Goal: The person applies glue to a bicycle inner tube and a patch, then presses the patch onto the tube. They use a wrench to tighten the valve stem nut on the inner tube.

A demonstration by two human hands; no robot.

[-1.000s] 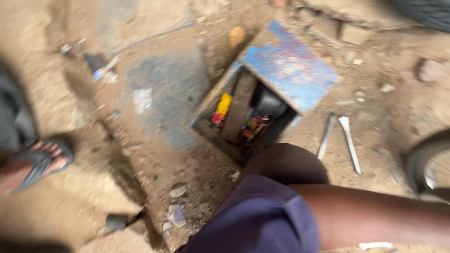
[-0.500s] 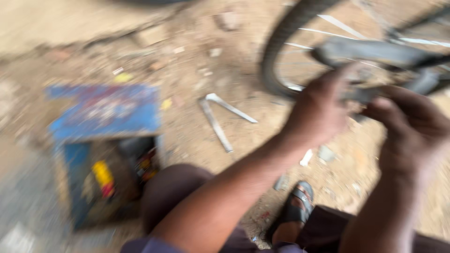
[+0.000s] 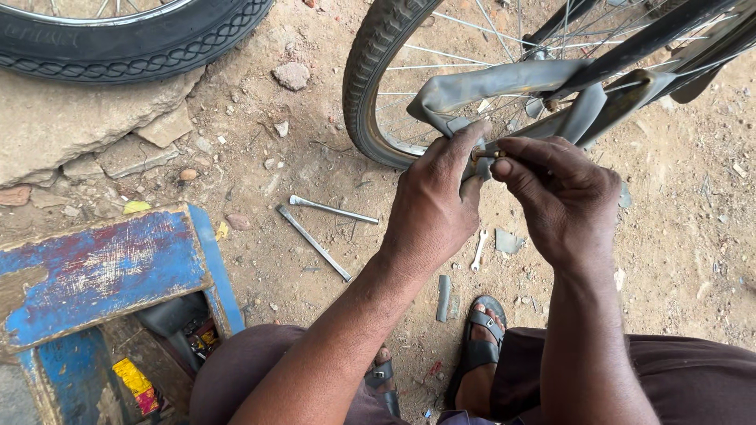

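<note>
Head view | left hand (image 3: 431, 216) closed, pinching grey inner tube (image 3: 504, 83) beside bicycle wheel (image 3: 378, 79) | right hand (image 3: 561, 201) fingertips closed on its small valve (image 3: 482, 156) | tube likely soft, floppy, light; best held near valve

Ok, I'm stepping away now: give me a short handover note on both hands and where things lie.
Left hand: holds the grey inner tube where it hangs out of the bicycle wheel.
Right hand: fingertips pinch the small valve at the tube, against the left thumb.
Lying around: two metal levers and a small spanner on the dirt, the blue toolbox open at left.
Done: tube pulled partly out of the tyre.
Left: cannot tell whether the valve is being loosened or tightened.
</note>
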